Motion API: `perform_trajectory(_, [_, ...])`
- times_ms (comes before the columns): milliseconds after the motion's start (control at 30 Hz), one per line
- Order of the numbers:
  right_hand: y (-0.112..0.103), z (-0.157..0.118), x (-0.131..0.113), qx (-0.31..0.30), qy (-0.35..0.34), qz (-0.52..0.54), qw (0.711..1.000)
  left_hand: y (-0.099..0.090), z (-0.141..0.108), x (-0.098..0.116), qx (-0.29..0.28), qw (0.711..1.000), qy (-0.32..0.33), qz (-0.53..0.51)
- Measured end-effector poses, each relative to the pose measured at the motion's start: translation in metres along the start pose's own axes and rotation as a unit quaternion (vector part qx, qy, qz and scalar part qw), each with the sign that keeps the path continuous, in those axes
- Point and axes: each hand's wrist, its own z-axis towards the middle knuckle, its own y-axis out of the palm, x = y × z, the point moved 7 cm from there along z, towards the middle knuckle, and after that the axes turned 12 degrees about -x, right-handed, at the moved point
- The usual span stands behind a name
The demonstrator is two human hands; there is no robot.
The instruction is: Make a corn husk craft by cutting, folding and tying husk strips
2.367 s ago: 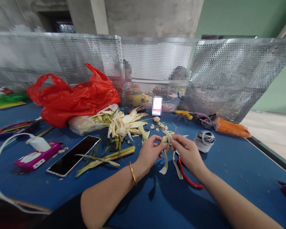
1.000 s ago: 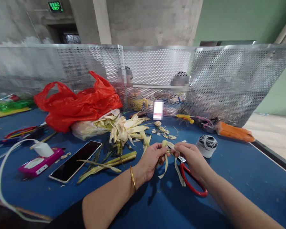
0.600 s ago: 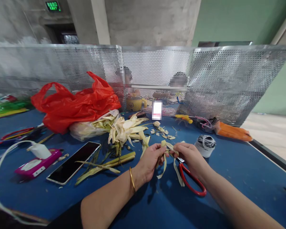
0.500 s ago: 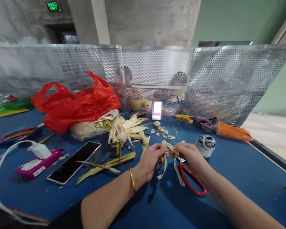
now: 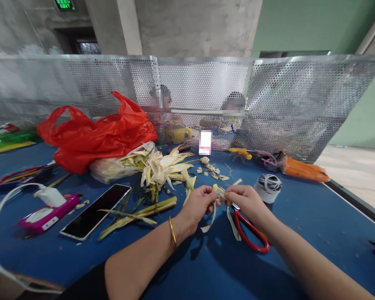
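My left hand (image 5: 200, 205) pinches a small bundle of pale husk strips (image 5: 216, 189) over the middle of the blue table. Close against it on the right, my right hand (image 5: 242, 199) grips the same strips, fingers pressed together. Loose ends hang below both hands. Red-handled scissors (image 5: 251, 237) lie beneath my right hand, their blades partly hidden by it. A pile of dry corn husks (image 5: 162, 166) sits beyond my left hand, and greenish stalks (image 5: 143, 214) lie left of my wrist.
A black phone (image 5: 96, 212), a magenta power strip (image 5: 48, 212) with a white plug and a red plastic bag (image 5: 103, 135) are on the left. A wire spool (image 5: 268, 189) and orange packet (image 5: 304, 168) sit on the right. Behind a perforated metal screen (image 5: 203, 79) are two people.
My right hand has shifted slightly left and turned a little, closer to my left hand. The strips' ends have swung and one now points up to the right. The view has shifted slightly.
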Motion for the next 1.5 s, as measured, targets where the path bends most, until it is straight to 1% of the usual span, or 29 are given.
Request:
perform_trajectory(167, [0.000,0.000,-0.001,-0.025,-0.008,0.031,0.999,-0.002,0.002,0.002,0.000,1.000,0.027,-0.011])
perform_trajectory(267, [0.001,0.001,-0.002,-0.037,-0.014,0.040,0.998,0.001,0.002,0.004,-0.009,1.000,0.028,0.001])
perform_trajectory(400, [0.002,0.001,-0.002,-0.051,-0.010,0.057,0.997,0.000,0.000,0.006,-0.003,1.000,0.024,0.018])
perform_trajectory(567, [0.002,0.002,0.001,-0.054,-0.006,0.075,0.996,-0.005,0.000,0.003,0.028,0.999,0.021,0.010])
perform_trajectory(800, [0.001,0.003,0.007,-0.044,-0.007,0.096,0.994,-0.006,0.001,0.002,0.033,0.999,0.004,0.006])
perform_trajectory(967, [0.001,0.002,0.006,-0.046,-0.012,0.156,0.987,-0.006,-0.001,0.003,0.042,0.999,-0.015,-0.023])
perform_trajectory(1167, [0.000,0.001,0.006,-0.027,0.005,0.225,0.974,-0.005,-0.002,0.006,0.045,0.998,0.005,-0.035])
perform_trajectory(1233, [0.000,0.001,0.006,-0.026,0.003,0.219,0.975,-0.005,-0.002,0.006,0.044,0.998,0.004,-0.038])
perform_trajectory(1367, [0.002,0.002,0.008,-0.034,0.007,0.175,0.984,-0.005,-0.001,0.005,0.043,0.999,0.006,-0.032])
perform_trajectory(1500, [0.004,0.002,0.010,-0.027,0.012,0.147,0.989,-0.006,-0.002,0.005,0.054,0.998,0.011,-0.024])
